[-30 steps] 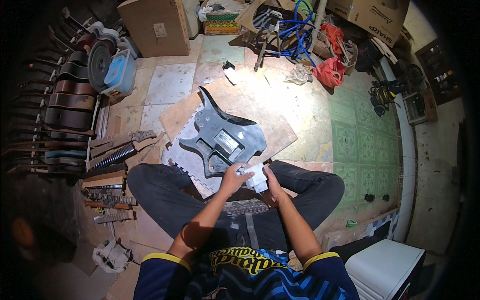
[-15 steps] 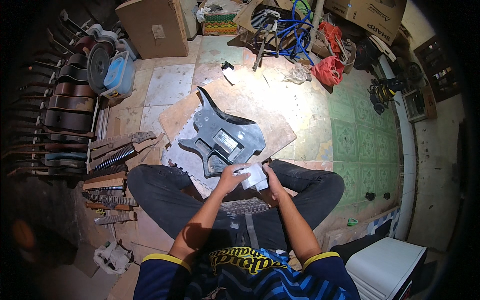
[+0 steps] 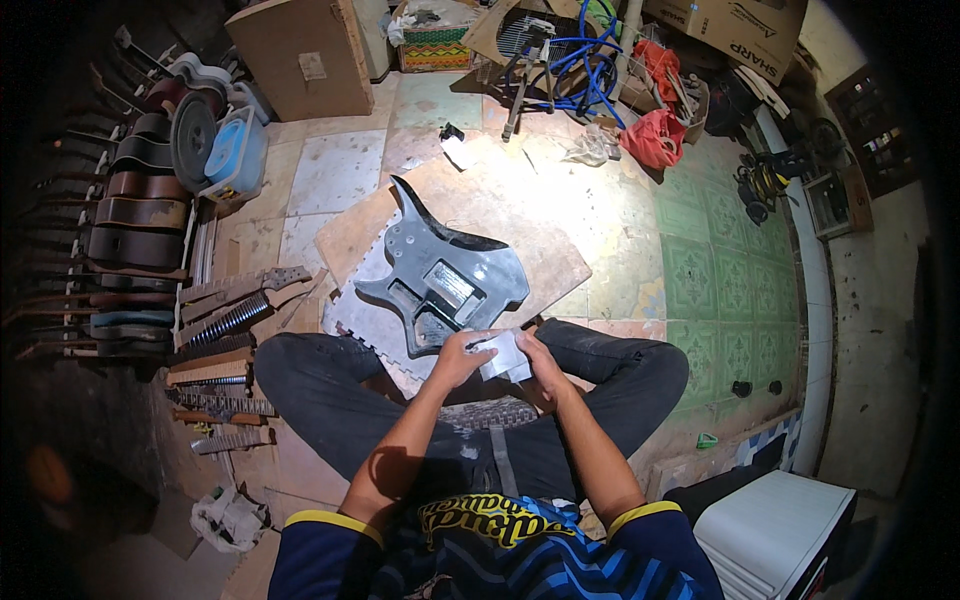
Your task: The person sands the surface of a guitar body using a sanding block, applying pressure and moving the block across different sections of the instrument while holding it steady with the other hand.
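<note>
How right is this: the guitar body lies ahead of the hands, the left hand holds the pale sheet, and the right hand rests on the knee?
Only the right hand is misplaced: the head view shows it holding the pale sheet too. The left hand does hold it, and the guitar body does lie ahead.

Most legible lettering here is on the cardboard box by the floor's far right corner – bold dark capitals, plus a second dark word in a slanted, fancier style above them, both running downhill to the right. Next up, the shirt: chunky yellow letters across the front, upside down from up here and partly lost in folds, so I can't read them cleanly. The brown panel at the floor's far left has a pale sticker – too small to make out.
</note>
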Demonstrator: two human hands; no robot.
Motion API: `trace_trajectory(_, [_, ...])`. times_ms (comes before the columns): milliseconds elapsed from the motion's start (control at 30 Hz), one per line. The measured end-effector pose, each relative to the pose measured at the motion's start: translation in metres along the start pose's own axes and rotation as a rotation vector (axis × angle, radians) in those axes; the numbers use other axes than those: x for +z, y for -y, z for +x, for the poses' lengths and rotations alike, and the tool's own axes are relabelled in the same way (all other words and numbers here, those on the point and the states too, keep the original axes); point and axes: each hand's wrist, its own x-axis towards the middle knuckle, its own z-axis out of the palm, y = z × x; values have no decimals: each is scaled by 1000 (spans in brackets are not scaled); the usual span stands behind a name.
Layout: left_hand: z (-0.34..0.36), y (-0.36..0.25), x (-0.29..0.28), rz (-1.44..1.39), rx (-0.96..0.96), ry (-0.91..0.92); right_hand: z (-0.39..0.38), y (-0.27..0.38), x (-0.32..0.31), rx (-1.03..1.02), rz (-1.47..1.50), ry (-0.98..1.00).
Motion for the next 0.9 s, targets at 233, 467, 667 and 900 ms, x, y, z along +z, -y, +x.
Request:
trace_trajectory(233, [2,5,5,126,223,-93,4,-5,-5,29,118,29])
trace_trajectory(467, [3,2,7,86,134,-60,7,-12,-9,-6,159,33])
trace_trajectory(667, [4,3,8,-7,118,-67,2,-6,-7,-33,79,32])
trace_trajectory(900, [-10,-31,17,276,257,-418,-10,6,4,-212,31,54])
